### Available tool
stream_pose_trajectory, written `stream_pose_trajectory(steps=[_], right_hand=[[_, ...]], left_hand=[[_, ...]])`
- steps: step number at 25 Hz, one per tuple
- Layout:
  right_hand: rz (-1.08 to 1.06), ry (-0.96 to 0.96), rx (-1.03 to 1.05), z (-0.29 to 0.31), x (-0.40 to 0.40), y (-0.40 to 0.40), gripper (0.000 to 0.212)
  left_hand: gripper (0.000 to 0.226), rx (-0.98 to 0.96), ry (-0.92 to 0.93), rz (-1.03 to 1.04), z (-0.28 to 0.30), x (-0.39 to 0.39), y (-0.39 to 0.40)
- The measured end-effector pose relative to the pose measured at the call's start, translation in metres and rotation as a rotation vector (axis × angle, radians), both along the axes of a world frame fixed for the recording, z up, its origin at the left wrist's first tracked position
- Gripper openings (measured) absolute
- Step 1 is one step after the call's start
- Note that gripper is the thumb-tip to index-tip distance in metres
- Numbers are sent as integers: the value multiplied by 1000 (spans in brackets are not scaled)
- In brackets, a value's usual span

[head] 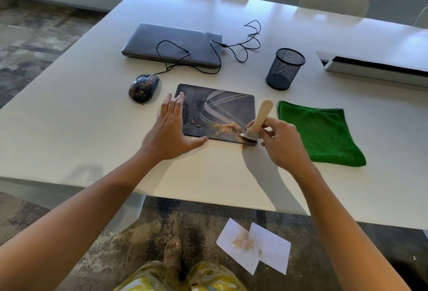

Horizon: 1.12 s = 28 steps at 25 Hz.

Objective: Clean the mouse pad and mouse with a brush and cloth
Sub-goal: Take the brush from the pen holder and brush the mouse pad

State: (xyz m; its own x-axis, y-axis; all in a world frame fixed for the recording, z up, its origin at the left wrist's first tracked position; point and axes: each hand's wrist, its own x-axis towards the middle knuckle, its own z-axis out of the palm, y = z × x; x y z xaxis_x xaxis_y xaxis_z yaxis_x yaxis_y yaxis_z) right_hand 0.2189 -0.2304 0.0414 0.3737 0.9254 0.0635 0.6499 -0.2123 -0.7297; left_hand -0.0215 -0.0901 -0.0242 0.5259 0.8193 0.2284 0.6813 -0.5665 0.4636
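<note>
- While the left hand point(170, 126) is lying flat with straight fingers on the near-left part of the mouse pad point(217, 112), pinning it to the table point(81, 128), the right hand point(279, 139) is gripping the brush point(258, 120) low on its wooden handle, bristles touching the pad's near-right corner.
- Sandy crumbs point(225, 128) are piling up right beside the bristles, and a few are already spilling off the pad's edge onto the table.
- I'm guessing the pad is thin and floppy and would slide under the strokes, so holding it down flat like that makes sense (gripping an edge would probably just curl it).
- The brush is looking light and stiff, and holding it close to the bristles is giving good control for short flicks.
- The mouse point(143, 88) is sitting off the pad to the left, still speckled with crumbs; probably hard, smooth and light, so best cupped by the sides.
- The green cloth point(319, 135) is lying folded just right of the pad, soft and untouched.
- Two papers point(253, 245) on the floor are catching debris.
</note>
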Motion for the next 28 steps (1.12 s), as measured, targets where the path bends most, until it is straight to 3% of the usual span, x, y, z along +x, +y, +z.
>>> stream_pose_trajectory(steps=[9, 16, 21, 28], right_hand=[[-35, 35, 204, 3, -3, 39, 20], [99, -29, 84, -5, -2, 38, 18], [21, 37, 206, 0, -1, 51, 22], [203, 9, 46, -7, 2, 33, 23]], left_hand=[[134, 7, 0, -8, 1, 0, 0], [134, 6, 3, -7, 0, 0, -1], [135, 6, -7, -5, 1, 0, -1], [133, 14, -25, 1, -1, 0, -1]])
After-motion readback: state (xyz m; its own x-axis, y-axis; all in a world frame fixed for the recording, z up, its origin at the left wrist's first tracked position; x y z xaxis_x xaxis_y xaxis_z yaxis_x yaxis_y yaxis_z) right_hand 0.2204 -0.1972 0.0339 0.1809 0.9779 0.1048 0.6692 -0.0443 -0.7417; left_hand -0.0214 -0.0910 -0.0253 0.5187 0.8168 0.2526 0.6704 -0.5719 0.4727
